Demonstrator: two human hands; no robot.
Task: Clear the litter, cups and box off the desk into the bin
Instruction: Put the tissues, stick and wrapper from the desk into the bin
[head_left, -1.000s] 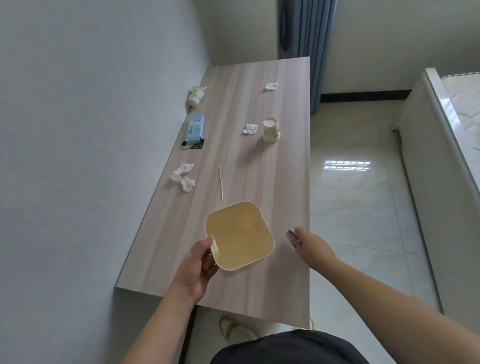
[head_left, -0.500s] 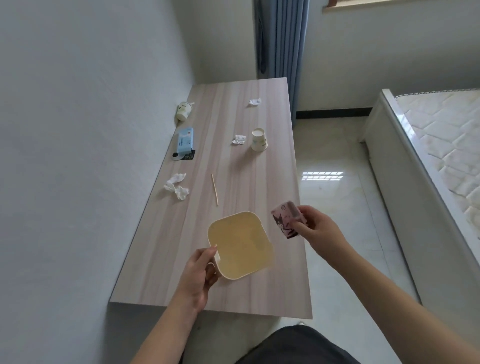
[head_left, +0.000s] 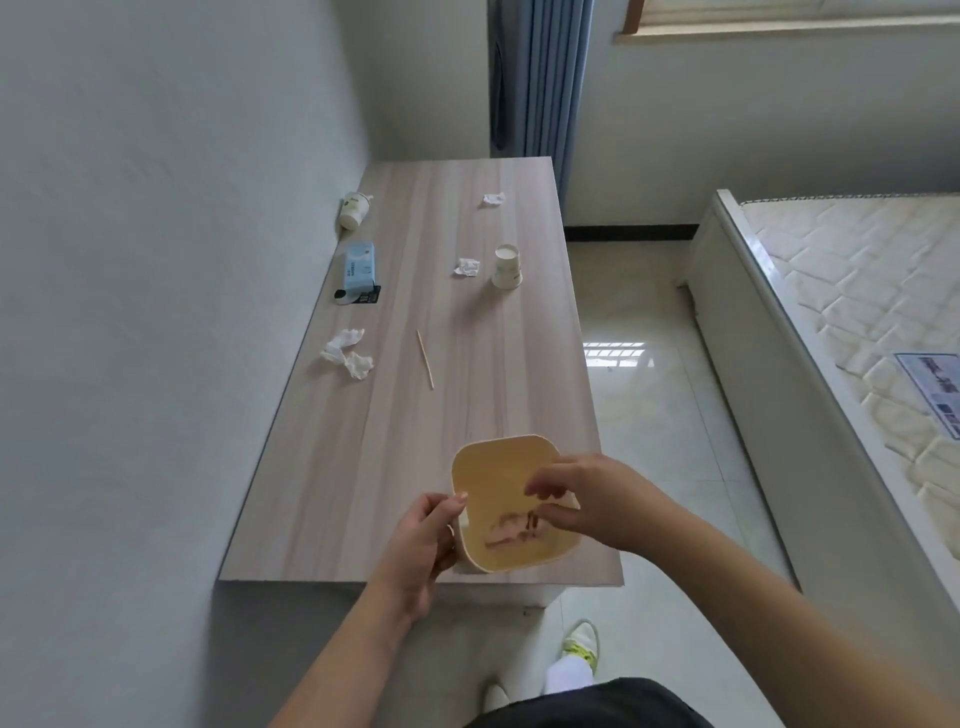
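A yellow square bin (head_left: 488, 467) stands at the near end of the wooden desk (head_left: 363, 467). My left hand (head_left: 423, 545) grips the bin's left rim. My right hand (head_left: 582, 499) hovers over the bin's right side with its fingers apart. A pink printed wrapper (head_left: 511, 530) shows blurred inside the bin, just below those fingertips. Farther up the desk lie a thin wooden stick (head_left: 425, 358), crumpled tissues (head_left: 347, 352), a second tissue wad (head_left: 466, 267), a third tissue wad (head_left: 492, 199), an upside-down paper cup (head_left: 506, 266), a cup lying on its side by the wall (head_left: 354, 209) and a light blue box (head_left: 358, 267).
The desk's left side runs along a white wall (head_left: 156, 312). A small black item (head_left: 366, 296) lies by the blue box. A bed (head_left: 841, 322) stands to the right across a tiled floor (head_left: 649, 389). Blue curtains (head_left: 535, 78) hang behind the desk's far end.
My right hand picked the pink wrapper off the desk's right edge, carried it left over the bin and opened; the wrapper is now inside the bin. My left hand stayed on the bin's rim.
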